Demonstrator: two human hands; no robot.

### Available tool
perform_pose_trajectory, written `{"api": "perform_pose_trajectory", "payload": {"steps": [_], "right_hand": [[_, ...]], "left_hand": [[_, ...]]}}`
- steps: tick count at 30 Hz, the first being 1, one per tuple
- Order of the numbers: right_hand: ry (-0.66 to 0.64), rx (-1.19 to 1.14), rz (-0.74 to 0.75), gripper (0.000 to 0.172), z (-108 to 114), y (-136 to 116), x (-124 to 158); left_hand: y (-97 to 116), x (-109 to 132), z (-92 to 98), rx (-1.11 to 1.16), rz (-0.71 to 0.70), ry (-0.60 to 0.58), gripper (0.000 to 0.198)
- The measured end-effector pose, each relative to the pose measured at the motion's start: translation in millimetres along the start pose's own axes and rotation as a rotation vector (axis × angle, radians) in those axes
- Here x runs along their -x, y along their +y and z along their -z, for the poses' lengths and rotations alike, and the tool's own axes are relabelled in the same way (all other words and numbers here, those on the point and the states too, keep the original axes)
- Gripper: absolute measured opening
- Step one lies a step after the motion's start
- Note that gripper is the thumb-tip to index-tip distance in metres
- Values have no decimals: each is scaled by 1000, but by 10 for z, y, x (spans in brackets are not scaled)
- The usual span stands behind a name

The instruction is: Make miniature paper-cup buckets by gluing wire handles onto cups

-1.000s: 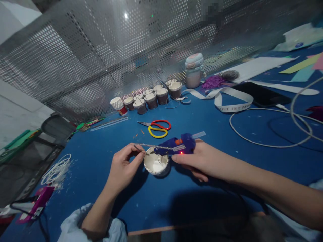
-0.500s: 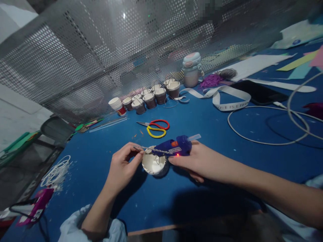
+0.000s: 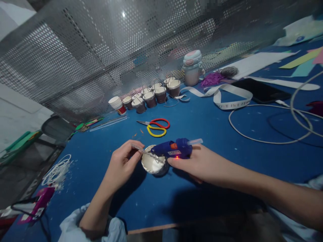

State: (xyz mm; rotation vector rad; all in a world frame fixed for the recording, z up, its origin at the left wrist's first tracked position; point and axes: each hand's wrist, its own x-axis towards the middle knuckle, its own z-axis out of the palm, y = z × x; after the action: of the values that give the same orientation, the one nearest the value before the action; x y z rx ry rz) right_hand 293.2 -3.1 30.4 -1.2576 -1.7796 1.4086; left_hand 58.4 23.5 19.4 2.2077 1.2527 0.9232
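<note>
My left hand [image 3: 123, 164] pinches one end of a thin silvery twisted cord [image 3: 146, 153] that lies across the mouth of a small white paper cup [image 3: 153, 164] on the blue table [image 3: 207, 127]. The cup is tipped so its white inside faces me. My right hand [image 3: 199, 163] grips a blue hot glue gun [image 3: 174, 149] with a red light on. Its nozzle points left at the cup's far rim, right by the cord. A glue stick pokes out of the gun's back end.
Red and yellow scissors [image 3: 156, 127] lie behind the cup. A row of several brown-wrapped cups [image 3: 151, 95] and a pastel bottle [image 3: 192, 68] stand by the perforated metal wall. A white ribbon [image 3: 228, 97], a phone [image 3: 259, 92] and white cables [image 3: 267, 124] lie to the right. White rings [image 3: 57, 169] sit left.
The cord's right end has dropped from level over the cup onto its rim, and the glue gun's nozzle has come down closer to the cup. Both hands stayed in place.
</note>
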Motion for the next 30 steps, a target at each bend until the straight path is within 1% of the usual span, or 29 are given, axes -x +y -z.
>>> {"api": "perform_pose_trajectory", "payload": {"steps": [4, 7, 10, 13, 17, 23, 30], "right_hand": [[31, 28, 68, 21, -4, -8, 9], [50, 27, 88, 16, -15, 2, 13], [42, 20, 94, 19, -16, 6, 15], [34, 12, 105, 17, -16, 14, 14], [49, -2, 88, 18, -32, 67, 4], [93, -6, 125, 18, -39, 122, -7], [45, 39, 117, 18, -18, 73, -8]], "left_hand": [[4, -12, 20, -36, 22, -25, 10], [12, -24, 18, -50, 35, -39, 11], [27, -30, 9, -38, 13, -39, 10], [47, -34, 2, -48, -13, -35, 12], [64, -36, 5, -57, -30, -33, 15], [73, -25, 30, -40, 33, -77, 16], [76, -59, 50, 99, 100, -108, 19]]}}
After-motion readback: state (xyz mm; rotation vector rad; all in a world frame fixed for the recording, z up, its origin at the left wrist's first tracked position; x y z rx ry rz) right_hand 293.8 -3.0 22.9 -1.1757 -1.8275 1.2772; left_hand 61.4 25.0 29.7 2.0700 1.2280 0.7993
